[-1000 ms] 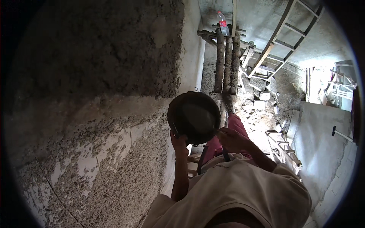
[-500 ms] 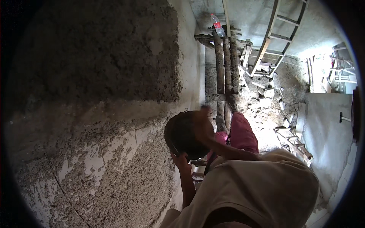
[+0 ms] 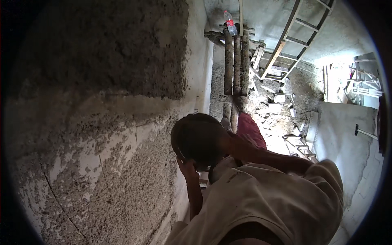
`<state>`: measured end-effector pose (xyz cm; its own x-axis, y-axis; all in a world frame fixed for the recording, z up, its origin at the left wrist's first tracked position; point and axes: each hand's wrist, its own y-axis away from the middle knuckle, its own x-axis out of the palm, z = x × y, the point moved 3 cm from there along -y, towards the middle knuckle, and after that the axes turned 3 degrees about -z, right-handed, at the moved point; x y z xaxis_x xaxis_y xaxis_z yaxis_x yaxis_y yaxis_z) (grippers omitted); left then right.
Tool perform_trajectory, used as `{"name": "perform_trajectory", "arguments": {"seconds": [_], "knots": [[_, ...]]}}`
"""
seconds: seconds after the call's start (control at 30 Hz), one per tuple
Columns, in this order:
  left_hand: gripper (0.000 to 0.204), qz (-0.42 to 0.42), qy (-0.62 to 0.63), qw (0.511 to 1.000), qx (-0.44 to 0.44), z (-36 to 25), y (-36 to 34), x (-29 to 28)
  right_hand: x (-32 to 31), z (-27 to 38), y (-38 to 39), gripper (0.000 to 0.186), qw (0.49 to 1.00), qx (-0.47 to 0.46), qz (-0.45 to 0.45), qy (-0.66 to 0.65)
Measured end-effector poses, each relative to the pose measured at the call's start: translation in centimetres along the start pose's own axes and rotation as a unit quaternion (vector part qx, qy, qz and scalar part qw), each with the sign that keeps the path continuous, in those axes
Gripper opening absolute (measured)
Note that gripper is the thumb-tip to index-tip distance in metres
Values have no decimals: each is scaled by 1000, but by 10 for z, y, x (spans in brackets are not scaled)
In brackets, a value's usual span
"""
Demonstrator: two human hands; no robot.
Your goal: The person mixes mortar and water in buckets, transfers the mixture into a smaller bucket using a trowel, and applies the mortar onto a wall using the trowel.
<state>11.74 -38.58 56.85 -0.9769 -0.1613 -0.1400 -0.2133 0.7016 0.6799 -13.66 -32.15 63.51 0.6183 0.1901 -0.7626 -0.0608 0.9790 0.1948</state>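
Note:
A round black bucket (image 3: 195, 136) with a wire handle is held in front of my body, close beside the rough plastered wall (image 3: 98, 175) on my left. My left hand (image 3: 188, 167) grips the bucket's lower left rim. My right forearm comes from the right, and my right hand (image 3: 223, 143) is at the bucket's right side or just inside it, dark and blurred, its fingers hard to see. Below are my pink-trousered leg (image 3: 251, 128) and rough round poles (image 3: 237, 65) forming a narrow platform, with a clear plastic bottle (image 3: 230, 24) with a red cap at their far end.
A wooden ladder (image 3: 292, 41) leans at the far wall. Pale rubble (image 3: 273, 106) and timber pieces lie below to the right. A grey wall (image 3: 339, 134) stands at the right with a hammer-like tool (image 3: 363, 132) near it, and more wooden framing (image 3: 363, 79) shows by the bright opening.
The bucket sits lower and further left than a second ago. My right hand rose over the bucket's middle half a second ago and has since dropped toward its right side.

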Motion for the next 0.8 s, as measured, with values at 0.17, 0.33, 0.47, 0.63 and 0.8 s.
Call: {"name": "perform_trajectory", "arguments": {"seconds": [0.17, 0.33, 0.47, 0.63, 0.8], "knots": [[71, 88, -66, 987, 121, -6, -21, 18, 56, -29, -1, 28, 974, 200, 99, -34], [73, 137, -90, 972, 165, -36, -12, 57, 137, -88, -36, 25, 961, -216, -152, 77], [74, 130, -103, 971, 172, -37, -27, 64, 118, -101, -36, 21, 941, -55, 61, -330], [74, 150, -61, 983, 87, -48, -36, 82, 33, -54, 7, 27, 731, 216, 75, -643], [73, 123, 6, 992, 10, -40, -49, 82, -17, -18, 61, 22, 666, 206, -121, -707]]}}
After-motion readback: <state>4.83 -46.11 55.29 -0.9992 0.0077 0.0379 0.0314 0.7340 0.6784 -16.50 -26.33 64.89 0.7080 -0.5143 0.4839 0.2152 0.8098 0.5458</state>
